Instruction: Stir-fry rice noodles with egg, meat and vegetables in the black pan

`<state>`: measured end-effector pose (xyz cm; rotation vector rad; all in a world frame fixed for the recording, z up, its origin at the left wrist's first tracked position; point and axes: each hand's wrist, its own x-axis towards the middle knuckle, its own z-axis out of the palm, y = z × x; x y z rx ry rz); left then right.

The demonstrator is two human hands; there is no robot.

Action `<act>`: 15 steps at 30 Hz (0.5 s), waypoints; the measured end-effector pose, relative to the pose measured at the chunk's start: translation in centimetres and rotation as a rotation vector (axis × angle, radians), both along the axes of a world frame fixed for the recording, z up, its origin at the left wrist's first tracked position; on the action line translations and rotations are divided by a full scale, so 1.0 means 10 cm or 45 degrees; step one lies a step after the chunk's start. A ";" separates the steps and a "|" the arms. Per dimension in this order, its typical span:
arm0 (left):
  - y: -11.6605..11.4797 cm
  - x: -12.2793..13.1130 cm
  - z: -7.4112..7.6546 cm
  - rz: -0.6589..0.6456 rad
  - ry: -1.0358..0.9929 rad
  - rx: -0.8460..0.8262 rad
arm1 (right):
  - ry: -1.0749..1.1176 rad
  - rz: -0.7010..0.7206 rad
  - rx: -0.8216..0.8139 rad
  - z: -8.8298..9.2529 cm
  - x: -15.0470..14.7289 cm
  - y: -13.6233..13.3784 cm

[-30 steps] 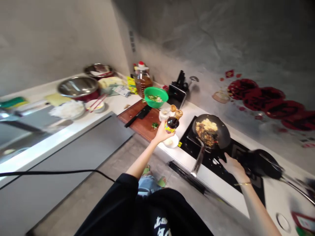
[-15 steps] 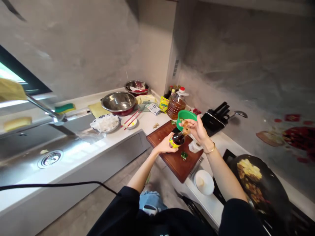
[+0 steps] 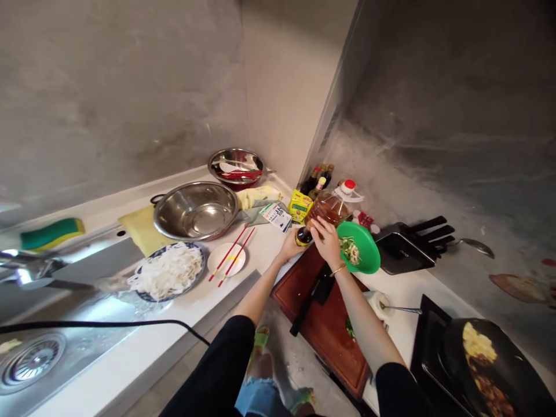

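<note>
My left hand (image 3: pixel 292 248) is wrapped round a dark sauce bottle (image 3: pixel 303 236) with a yellow label, at the back edge of the cutting board. My right hand (image 3: pixel 326 240) has its fingers bent over the top end of this bottle; they hide the neck and cap. Just right of that hand is a green bowl (image 3: pixel 368 248) with pale and green shreds in it. Beneath my right wrist a cleaver (image 3: pixel 321 288) lies on the brown cutting board (image 3: pixel 324 330). Chopped greens (image 3: pixel 350 328) are partly hidden by my right forearm.
Behind the hands stand a large oil jug (image 3: pixel 330 207), a yellow packet (image 3: pixel 300 206) and several bottles. To the left are a plate of white noodles (image 3: pixel 171 271), red chopsticks (image 3: pixel 231 259) across a small dish, and a steel basin (image 3: pixel 197 211). A wok (image 3: pixel 456 353) holds cooked egg at right.
Both hands have moved the sauce bottle from above the cutting board back toward the oil jug and yellow packet. The cleaver on the board has come into view. The camera has shifted.
</note>
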<state>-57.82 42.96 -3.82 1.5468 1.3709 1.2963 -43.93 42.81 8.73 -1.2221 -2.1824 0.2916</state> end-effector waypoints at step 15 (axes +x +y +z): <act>1.11 -0.71 -0.16 0.299 0.066 -0.326 | 0.143 -0.124 -0.162 -0.21 -0.18 0.13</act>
